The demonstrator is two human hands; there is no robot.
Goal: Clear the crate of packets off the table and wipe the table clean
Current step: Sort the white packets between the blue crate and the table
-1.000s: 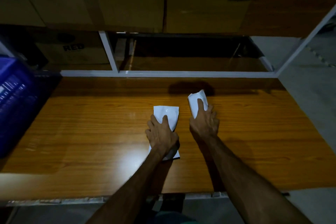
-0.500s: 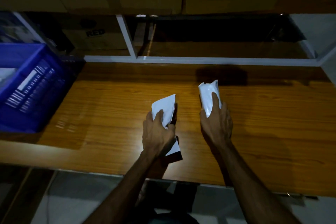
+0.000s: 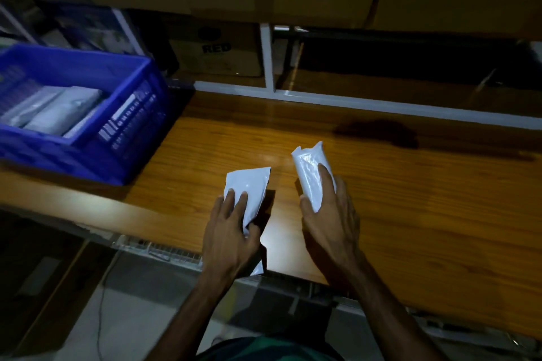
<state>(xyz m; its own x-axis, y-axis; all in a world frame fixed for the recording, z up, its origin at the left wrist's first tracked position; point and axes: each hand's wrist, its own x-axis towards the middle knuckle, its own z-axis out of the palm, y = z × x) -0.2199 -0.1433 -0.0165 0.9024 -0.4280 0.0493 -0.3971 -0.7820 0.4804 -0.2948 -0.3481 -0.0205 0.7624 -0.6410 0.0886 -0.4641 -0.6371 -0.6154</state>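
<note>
Here, two white packets over the wooden table (image 3: 410, 214), one (image 3: 249, 184) gripped in left hand (image 3: 228, 237), one (image 3: 311, 173) in right hand (image 3: 331, 223), blue crate (image 3: 88, 114) far left.

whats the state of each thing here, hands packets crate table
left hand: grips a white packet
right hand: grips another white packet, held up
blue crate: on the table, open, grey packets inside
table: wooden, glossy, dark patch near back edge
</note>
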